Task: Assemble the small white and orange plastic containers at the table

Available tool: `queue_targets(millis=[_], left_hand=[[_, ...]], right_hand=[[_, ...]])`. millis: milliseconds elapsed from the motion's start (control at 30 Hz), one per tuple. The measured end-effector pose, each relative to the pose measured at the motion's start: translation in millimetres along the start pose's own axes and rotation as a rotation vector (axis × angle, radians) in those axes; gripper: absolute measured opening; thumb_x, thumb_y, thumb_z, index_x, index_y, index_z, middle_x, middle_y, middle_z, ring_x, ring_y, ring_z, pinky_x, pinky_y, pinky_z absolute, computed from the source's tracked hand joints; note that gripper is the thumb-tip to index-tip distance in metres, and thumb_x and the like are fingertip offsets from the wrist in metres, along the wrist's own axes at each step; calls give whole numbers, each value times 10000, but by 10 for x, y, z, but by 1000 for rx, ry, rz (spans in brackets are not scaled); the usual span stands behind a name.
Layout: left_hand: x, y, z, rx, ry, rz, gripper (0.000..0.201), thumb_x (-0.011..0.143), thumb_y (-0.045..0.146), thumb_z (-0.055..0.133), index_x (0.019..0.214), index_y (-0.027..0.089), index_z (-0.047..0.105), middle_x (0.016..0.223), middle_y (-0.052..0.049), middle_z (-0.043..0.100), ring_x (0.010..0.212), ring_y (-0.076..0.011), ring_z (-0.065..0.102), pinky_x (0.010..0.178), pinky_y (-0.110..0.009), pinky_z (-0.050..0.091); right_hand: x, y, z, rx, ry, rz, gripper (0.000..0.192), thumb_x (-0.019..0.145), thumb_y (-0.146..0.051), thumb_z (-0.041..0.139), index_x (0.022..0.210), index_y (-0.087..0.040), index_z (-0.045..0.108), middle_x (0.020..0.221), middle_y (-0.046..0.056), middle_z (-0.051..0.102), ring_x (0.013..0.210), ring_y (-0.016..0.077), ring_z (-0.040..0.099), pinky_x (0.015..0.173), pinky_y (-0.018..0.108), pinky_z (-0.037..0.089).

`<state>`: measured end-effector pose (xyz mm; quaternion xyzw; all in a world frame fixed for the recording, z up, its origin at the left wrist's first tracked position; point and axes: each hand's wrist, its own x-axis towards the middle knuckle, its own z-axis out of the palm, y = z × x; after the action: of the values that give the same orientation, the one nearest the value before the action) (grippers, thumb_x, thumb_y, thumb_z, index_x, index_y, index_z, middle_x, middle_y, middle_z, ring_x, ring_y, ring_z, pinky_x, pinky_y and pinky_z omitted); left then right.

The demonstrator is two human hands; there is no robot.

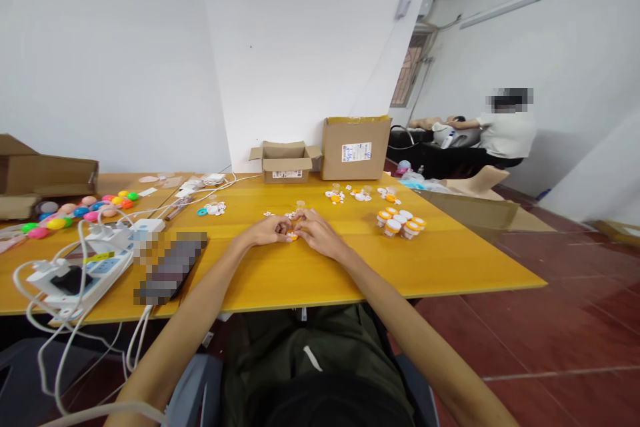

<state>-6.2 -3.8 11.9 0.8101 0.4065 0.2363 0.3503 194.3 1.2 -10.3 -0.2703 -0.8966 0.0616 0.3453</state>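
Observation:
My left hand (267,229) and my right hand (316,230) meet at the middle of the yellow table (320,273). Together they pinch a small orange and white piece (292,236) resting just above the tabletop. Small white parts (280,215) lie scattered right behind my fingers. A cluster of small clear cups with orange and white lids (400,222) stands to the right of my right hand. More orange and white pieces (361,195) sit farther back.
Two open cardboard boxes (286,160) (355,147) stand at the table's far edge. A white power strip with cables (90,260) and a dark phone (173,267) lie at left, with colourful balls (80,210) behind. Another person (505,130) sits at the back right.

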Motion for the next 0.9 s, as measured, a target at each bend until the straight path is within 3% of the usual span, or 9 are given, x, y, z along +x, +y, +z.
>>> queue_targets(millis=[367, 733, 900], left_hand=[[3, 0, 5, -4, 15, -51, 312, 669, 425, 739, 788, 182, 583, 595, 76, 455, 567, -99, 420, 557, -234, 324], [-1, 8, 18, 5, 29, -56, 331, 676, 456, 728, 784, 187, 568, 579, 83, 429, 549, -94, 400, 542, -233, 308], [-4, 20, 19, 24, 34, -45, 337, 694, 475, 711, 784, 190, 556, 576, 84, 433, 539, -90, 388, 538, -235, 309]], right_hand=[[3, 103, 32, -140, 119, 130, 183, 891, -121, 520, 871, -222, 671, 1017, 71, 634, 973, 206, 585, 877, 360, 486], [54, 97, 73, -428, -90, 76, 189, 936, -142, 510, 941, -205, 688, 1016, 90, 644, 964, 198, 589, 843, 318, 472], [92, 97, 91, -426, -127, 46, 156, 898, -105, 567, 952, -188, 688, 1007, 106, 647, 997, 218, 590, 820, 318, 473]])
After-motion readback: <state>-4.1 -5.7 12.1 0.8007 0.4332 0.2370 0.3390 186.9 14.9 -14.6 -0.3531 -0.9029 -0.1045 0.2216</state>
